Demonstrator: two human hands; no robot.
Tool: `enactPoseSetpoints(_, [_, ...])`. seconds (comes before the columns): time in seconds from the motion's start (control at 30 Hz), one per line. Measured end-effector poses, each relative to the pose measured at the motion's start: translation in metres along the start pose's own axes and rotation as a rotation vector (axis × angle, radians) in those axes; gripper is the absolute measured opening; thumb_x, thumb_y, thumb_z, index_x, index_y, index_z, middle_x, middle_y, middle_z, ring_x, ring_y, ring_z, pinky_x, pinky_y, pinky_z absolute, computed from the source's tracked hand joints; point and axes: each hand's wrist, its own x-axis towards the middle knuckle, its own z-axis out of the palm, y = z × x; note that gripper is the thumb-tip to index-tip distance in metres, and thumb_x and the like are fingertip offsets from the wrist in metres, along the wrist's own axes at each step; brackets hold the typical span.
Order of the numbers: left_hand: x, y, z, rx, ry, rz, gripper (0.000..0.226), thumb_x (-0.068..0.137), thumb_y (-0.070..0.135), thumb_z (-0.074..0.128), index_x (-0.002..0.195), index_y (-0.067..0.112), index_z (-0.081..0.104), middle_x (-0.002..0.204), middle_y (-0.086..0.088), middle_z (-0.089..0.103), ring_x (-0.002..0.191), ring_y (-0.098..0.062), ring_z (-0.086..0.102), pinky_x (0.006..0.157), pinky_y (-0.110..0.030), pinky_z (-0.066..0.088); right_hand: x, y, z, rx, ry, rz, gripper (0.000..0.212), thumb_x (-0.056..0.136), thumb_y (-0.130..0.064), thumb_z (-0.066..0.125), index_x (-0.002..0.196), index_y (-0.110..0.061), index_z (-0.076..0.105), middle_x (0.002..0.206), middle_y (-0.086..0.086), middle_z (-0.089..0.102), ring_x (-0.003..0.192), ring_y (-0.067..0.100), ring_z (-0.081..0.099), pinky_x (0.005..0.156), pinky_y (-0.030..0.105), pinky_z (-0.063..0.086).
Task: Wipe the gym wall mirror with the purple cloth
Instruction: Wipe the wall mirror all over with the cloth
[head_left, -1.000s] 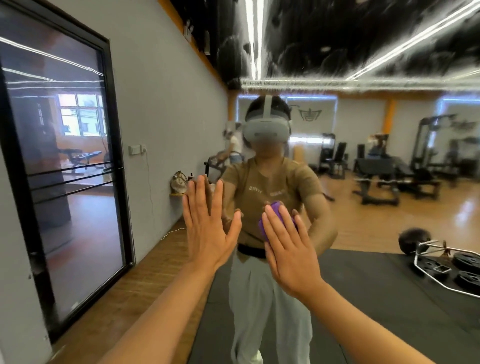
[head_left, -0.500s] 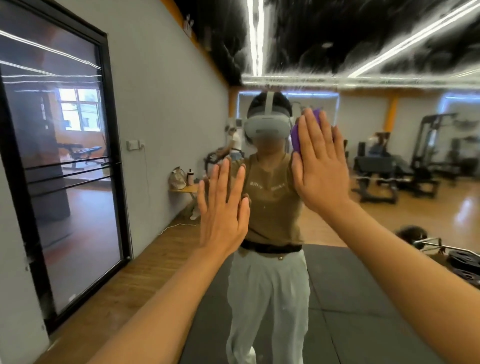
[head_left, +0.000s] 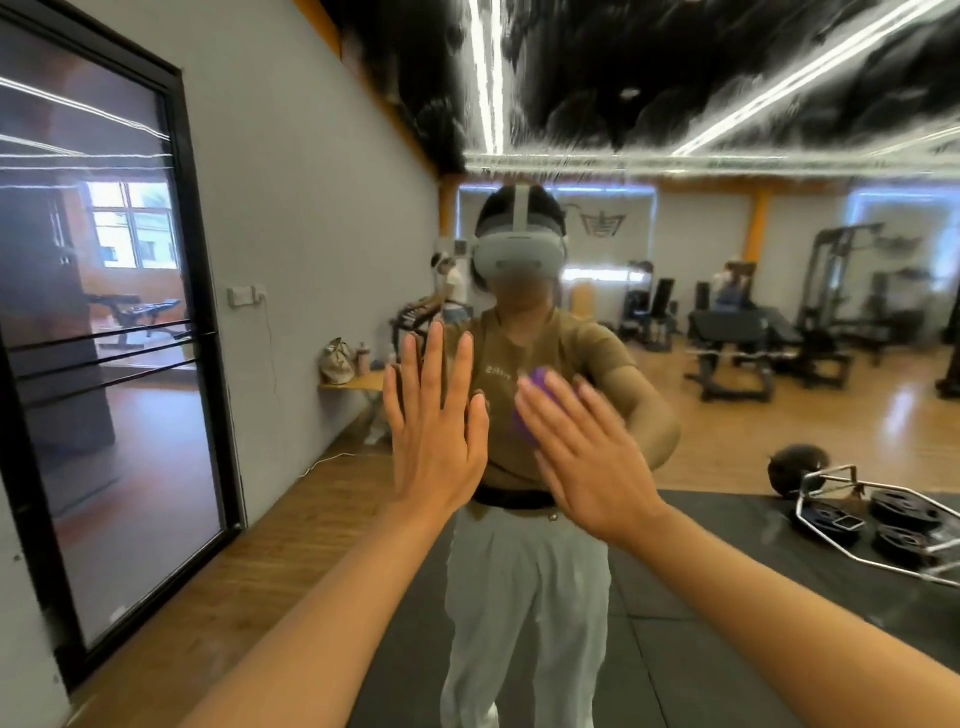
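At the far left stands a tall black-framed glass door (head_left: 111, 364) set in a pale grey wall (head_left: 311, 208). Further along that wall, a small wooden surface (head_left: 348, 383) carries a beige bag (head_left: 336, 361) and a bottle (head_left: 363, 358).

The large gym wall mirror (head_left: 727, 415) fills the rest of the view, showing a reflected person in a tan T-shirt, pale trousers and a white headset.

The left hand (head_left: 436, 441) is raised flat against the glass, palm forward, its fingers (head_left: 434, 364) straight and slightly spread, pointing up. Its grip is fully open and holds nothing; it only rests on the mirror.

Just beside it to the right, and apart from it, the right hand (head_left: 587, 457) is also flat with straight fingers angled up and to the left. Its grip is open too: it pinches nothing, but presses the crumpled purple cloth (head_left: 535, 384) against the mirror under its fingers. The cloth peeks out past the fingertips at about chest height of the reflection; most of it is hidden behind the hand, and that hand is blurred.

Right of the arms, the mirror reflects a black floor mat (head_left: 727, 597), a dark ball (head_left: 797, 465), a metal hex bar with black weight plates (head_left: 883, 525), and dark gym machines (head_left: 831, 312) on a wooden floor.
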Motion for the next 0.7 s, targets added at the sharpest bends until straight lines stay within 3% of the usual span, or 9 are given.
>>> enactPoseSetpoints(0.17, [0.000,0.006,-0.001,0.005,0.017,-0.020,0.062,0.103,0.031,0.036,0.160,0.012,0.021,0.169,-0.011,0.007,0.156,-0.028,0.001,0.126,-0.045,-0.004,0.072,0.047,-0.026,-0.016,0.121,0.266,0.057,0.107,-0.027,0.030,0.159,-0.004,0.023,0.166,0.014,0.020,0.154,0.031,0.017,0.126,0.041,0.002])
enactPoseSetpoints(0.3, [0.000,0.011,0.000,0.042,-0.010,0.150,0.062,0.103,0.030,0.038,0.160,0.013,0.018,0.168,-0.013,0.011,0.156,-0.026,0.006,0.126,-0.046,-0.001,0.068,0.044,-0.023,0.044,0.181,0.315,0.057,0.106,-0.024,0.033,0.158,-0.002,0.024,0.166,0.015,0.020,0.154,0.032,0.016,0.127,0.044,0.006])
enactPoseSetpoints(0.53, [-0.001,0.015,0.006,0.060,-0.005,0.128,0.060,0.103,0.029,0.035,0.160,0.014,0.021,0.168,-0.011,0.010,0.156,-0.026,0.006,0.126,-0.047,0.003,-0.056,-0.003,0.011,0.048,0.029,0.100,0.061,0.102,-0.024,0.044,0.157,-0.006,0.027,0.166,0.011,0.022,0.154,0.031,0.019,0.126,0.046,0.012])
enactPoseSetpoints(0.7, [-0.003,0.024,0.008,0.084,0.014,0.086,0.059,0.105,0.035,0.032,0.159,0.016,0.019,0.167,-0.013,0.015,0.156,-0.027,0.009,0.125,-0.051,0.010,-0.057,0.013,0.006,0.034,0.025,0.041,0.059,0.102,-0.025,0.042,0.156,-0.006,0.028,0.163,0.011,0.027,0.153,0.028,0.020,0.126,0.044,0.014])
